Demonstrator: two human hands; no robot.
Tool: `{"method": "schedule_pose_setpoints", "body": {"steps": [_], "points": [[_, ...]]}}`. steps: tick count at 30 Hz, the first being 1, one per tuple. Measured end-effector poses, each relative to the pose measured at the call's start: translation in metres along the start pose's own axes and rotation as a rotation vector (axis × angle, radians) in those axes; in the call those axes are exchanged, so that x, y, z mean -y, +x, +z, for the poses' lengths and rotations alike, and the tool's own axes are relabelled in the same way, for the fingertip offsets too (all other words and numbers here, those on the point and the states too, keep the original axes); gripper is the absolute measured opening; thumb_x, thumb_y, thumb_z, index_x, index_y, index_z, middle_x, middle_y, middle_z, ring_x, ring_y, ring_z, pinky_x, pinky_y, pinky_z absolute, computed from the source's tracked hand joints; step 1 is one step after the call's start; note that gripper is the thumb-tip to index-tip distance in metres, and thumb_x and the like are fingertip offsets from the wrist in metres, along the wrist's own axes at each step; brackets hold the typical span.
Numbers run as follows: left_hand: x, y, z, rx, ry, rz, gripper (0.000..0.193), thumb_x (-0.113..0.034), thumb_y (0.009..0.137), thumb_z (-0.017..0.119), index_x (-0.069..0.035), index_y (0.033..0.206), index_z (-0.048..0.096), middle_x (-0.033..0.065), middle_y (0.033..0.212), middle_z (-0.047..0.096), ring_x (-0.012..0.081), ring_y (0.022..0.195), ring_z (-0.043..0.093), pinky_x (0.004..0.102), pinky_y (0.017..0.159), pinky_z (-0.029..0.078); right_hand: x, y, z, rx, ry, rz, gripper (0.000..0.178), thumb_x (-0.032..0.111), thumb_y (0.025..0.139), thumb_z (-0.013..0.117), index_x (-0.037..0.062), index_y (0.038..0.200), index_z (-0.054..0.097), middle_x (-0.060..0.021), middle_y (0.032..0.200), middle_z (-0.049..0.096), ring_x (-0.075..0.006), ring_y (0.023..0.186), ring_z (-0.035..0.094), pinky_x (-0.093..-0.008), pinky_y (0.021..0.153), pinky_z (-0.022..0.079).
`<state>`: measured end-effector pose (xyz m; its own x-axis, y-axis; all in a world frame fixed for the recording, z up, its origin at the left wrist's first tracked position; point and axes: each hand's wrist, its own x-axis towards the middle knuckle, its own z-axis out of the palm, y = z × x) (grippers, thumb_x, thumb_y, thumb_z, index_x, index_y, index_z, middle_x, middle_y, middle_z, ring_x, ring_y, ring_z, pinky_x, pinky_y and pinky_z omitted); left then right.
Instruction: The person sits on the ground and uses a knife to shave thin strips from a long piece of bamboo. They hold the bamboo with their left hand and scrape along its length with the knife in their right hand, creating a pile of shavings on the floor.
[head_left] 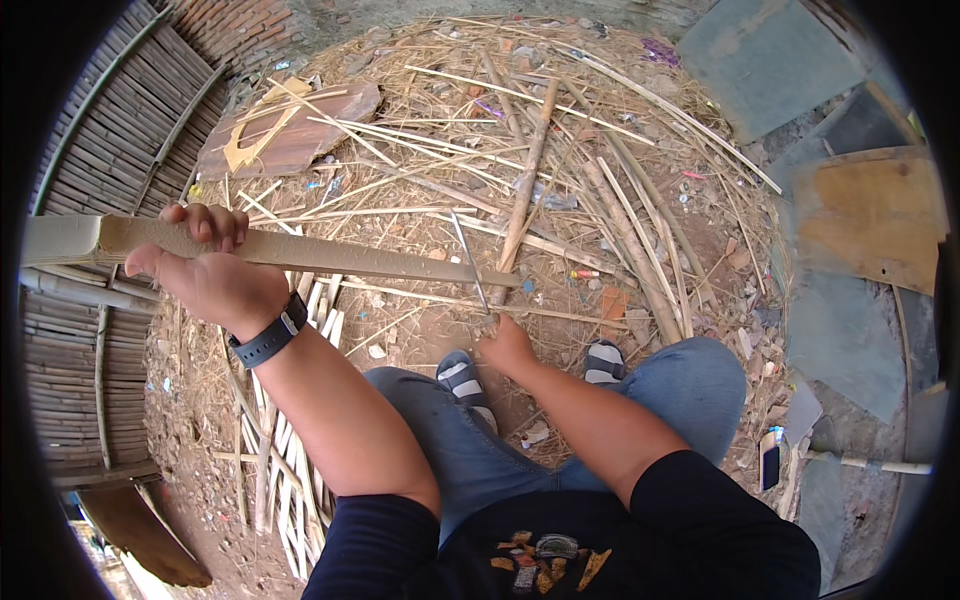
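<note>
Pale strips point(560, 120) and dry litter are covering the ground point(190, 400), while a cane fence point(70, 370) is standing at nine o'clock, a brick wall point(230, 35) is rising at eleven and grey sheets point(770, 65) are leaning around two. Just past nine, the left hand point(220, 280) is clasping a long bamboo piece point(360, 258), its fingers curling over the top and its thumb bracing underneath; the piece is reaching from there to the middle. Right beneath the middle, toward six, the right hand point(507, 345) is closing round the base of a thin blade point(465, 245), which is pointing between eleven and twelve and crossing the narrow end. To my eye, trimming or splitting that end is being done, though I cannot tell whether the edge is biting. The next stroke is probably calling for a firm left hold and careful aim, since the striped socks point(460, 380) are resting near six and four
</note>
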<state>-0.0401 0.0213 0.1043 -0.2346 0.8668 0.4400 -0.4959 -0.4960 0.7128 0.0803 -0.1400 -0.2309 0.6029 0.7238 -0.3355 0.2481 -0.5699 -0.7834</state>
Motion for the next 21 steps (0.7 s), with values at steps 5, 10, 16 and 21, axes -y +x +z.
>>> {"method": "schedule_pose_setpoints", "body": {"steps": [5, 10, 16, 21], "points": [[0.0, 0.002, -0.005, -0.013, 0.026, 0.027, 0.064, -0.07, 0.094, 0.03, -0.01, 0.09, 0.049, -0.0011, 0.066, 0.041, 0.0095, 0.054, 0.033, 0.0225, 0.053, 0.027, 0.026, -0.007, -0.01, 0.068, 0.04, -0.027, 0.047, 0.02, 0.076, 0.065, -0.0014, 0.117, 0.057, -0.0281, 0.102, 0.065, -0.0427, 0.098, 0.063, -0.0464, 0.087, 0.05], [-0.002, -0.004, 0.005, 0.041, 0.009, 0.027, 0.059, -0.066, 0.097, 0.031, -0.01, 0.087, 0.048, -0.001, 0.065, 0.041, 0.0103, 0.054, 0.033, 0.0239, 0.054, 0.028, 0.022, -0.009, -0.009, 0.035, 0.029, -0.083, 0.049, 0.02, 0.075, 0.065, -0.0017, 0.117, 0.056, -0.0276, 0.099, 0.066, -0.041, 0.095, 0.064, -0.0456, 0.084, 0.05], [0.0, 0.004, -0.007, -0.013, 0.033, 0.015, 0.066, -0.072, 0.093, 0.032, -0.009, 0.092, 0.05, -0.0016, 0.067, 0.042, 0.0088, 0.054, 0.033, 0.022, 0.052, 0.027, 0.008, 0.004, 0.002, 0.057, 0.089, -0.016, 0.048, 0.019, 0.076, 0.065, -0.0019, 0.118, 0.055, -0.0272, 0.1, 0.066, -0.0416, 0.096, 0.064, -0.0459, 0.084, 0.05], [0.001, 0.002, -0.003, 0.04, 0.005, 0.021, 0.062, -0.069, 0.095, 0.03, -0.01, 0.089, 0.048, -0.0013, 0.066, 0.041, 0.0101, 0.054, 0.034, 0.0231, 0.053, 0.028, 0.046, -0.011, -0.017, 0.091, 0.069, -0.118, 0.048, 0.02, 0.076, 0.066, -0.0006, 0.118, 0.055, -0.0258, 0.102, 0.066, -0.0419, 0.099, 0.063, -0.0461, 0.085, 0.05]]}}
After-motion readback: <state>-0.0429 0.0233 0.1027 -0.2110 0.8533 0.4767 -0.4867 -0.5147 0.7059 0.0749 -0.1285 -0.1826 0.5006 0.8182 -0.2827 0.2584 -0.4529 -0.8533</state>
